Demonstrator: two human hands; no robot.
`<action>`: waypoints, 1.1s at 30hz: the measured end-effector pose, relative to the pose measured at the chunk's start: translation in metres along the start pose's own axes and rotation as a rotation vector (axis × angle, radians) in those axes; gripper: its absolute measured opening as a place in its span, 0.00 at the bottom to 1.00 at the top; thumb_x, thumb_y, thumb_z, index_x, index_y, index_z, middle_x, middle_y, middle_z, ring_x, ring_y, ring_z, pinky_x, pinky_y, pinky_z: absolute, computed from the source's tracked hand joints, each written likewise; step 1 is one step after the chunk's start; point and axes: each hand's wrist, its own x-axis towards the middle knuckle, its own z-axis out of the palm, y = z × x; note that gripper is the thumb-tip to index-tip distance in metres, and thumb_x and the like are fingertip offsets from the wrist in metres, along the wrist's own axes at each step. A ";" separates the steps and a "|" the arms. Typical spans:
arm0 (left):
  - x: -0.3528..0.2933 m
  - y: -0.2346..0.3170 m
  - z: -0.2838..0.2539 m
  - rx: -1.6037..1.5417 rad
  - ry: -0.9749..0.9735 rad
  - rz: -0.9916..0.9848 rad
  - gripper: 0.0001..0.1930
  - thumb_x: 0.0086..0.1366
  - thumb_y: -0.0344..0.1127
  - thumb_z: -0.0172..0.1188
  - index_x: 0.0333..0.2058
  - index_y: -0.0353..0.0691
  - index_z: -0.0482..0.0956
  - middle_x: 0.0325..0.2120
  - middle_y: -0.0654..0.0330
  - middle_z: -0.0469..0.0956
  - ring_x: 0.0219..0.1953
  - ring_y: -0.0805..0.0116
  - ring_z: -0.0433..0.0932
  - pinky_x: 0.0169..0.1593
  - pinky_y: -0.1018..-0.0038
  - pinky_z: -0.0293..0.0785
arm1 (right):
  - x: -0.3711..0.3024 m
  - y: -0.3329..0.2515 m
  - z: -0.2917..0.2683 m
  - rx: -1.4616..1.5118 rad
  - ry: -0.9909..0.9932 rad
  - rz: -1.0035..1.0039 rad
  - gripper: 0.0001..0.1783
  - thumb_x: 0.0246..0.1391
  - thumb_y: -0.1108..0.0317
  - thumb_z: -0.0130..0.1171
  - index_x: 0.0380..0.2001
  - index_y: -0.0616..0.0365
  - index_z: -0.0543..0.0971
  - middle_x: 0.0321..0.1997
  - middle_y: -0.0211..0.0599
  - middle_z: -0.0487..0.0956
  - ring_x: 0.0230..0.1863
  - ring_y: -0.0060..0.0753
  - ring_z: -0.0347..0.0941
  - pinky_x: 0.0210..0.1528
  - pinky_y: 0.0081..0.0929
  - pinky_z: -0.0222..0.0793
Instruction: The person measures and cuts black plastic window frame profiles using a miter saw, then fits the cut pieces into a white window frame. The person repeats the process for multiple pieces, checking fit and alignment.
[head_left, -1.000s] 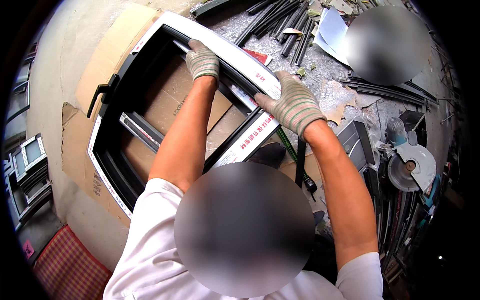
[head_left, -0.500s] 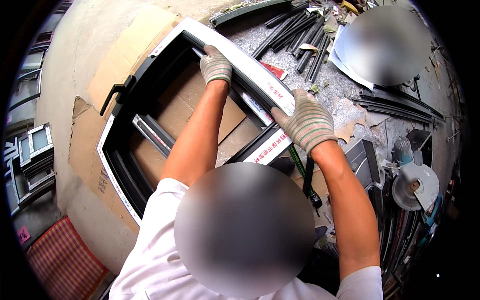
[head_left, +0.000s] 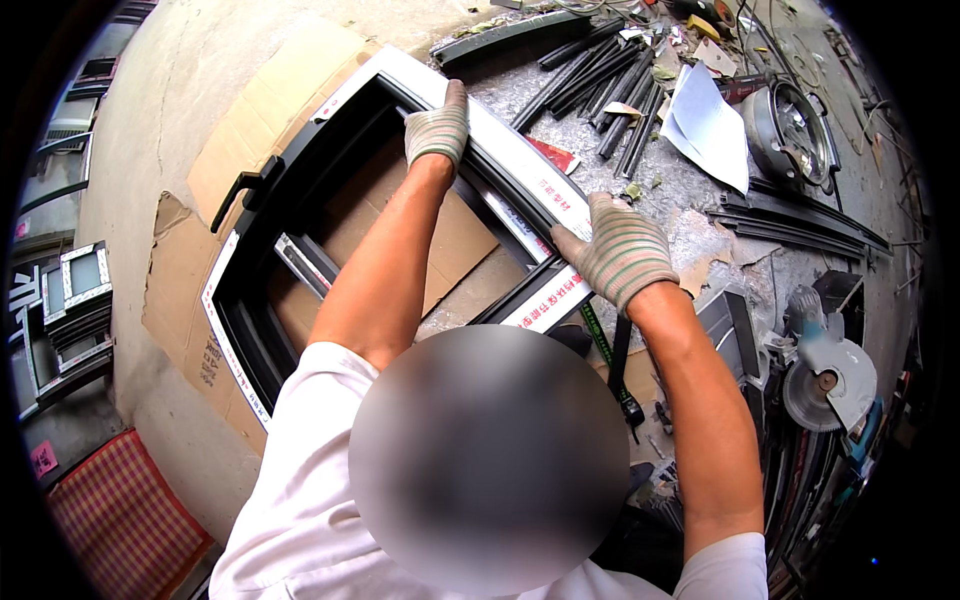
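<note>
A large window frame (head_left: 520, 195), white outside with red print and black along its inner edges, lies on cardboard in front of me. It has a black handle (head_left: 240, 195) on its left side. My left hand (head_left: 438, 130), in a striped knit glove, grips the far bar, one digit stretched up over the white face. At the right corner, my right hand (head_left: 622, 250), gloved alike, is closed over the frame, thumb towards the inner edge. The undersides of both grips are hidden. A white inner crosspiece (head_left: 305, 262) shows inside the frame beside my left forearm.
Black profile offcuts (head_left: 600, 90) lie beyond the frame, with a white sheet (head_left: 705, 130) and a round metal part (head_left: 790, 135) at far right. A circular saw (head_left: 828, 382) stands on the right. Cardboard (head_left: 180, 300) and a checked mat (head_left: 130, 510) lie left.
My left hand has turned and shifted slightly, its digit now crossing the frame's white face. My right hand keeps its place at the corner. The view has shifted a little.
</note>
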 end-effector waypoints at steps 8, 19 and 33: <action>0.006 -0.009 0.003 -0.136 -0.063 -0.074 0.46 0.61 0.69 0.63 0.51 0.20 0.80 0.49 0.37 0.82 0.54 0.53 0.82 0.58 0.67 0.73 | -0.016 0.035 0.036 0.470 0.251 0.018 0.34 0.63 0.45 0.56 0.60 0.63 0.76 0.58 0.60 0.79 0.61 0.59 0.75 0.66 0.44 0.67; -0.136 -0.008 0.007 -0.308 -0.292 -0.182 0.39 0.59 0.64 0.69 0.45 0.25 0.81 0.32 0.52 0.82 0.30 0.62 0.81 0.34 0.67 0.81 | -0.205 0.123 0.190 0.771 0.265 0.356 0.15 0.65 0.59 0.59 0.45 0.59 0.82 0.36 0.50 0.85 0.39 0.45 0.84 0.44 0.36 0.77; -0.175 -0.018 -0.006 -0.550 -0.700 -0.290 0.18 0.66 0.47 0.71 0.34 0.38 0.76 0.21 0.67 0.73 0.18 0.77 0.67 0.23 0.78 0.67 | -0.284 0.122 0.245 0.896 0.183 0.419 0.16 0.65 0.58 0.57 0.46 0.58 0.80 0.37 0.51 0.85 0.40 0.52 0.83 0.45 0.43 0.77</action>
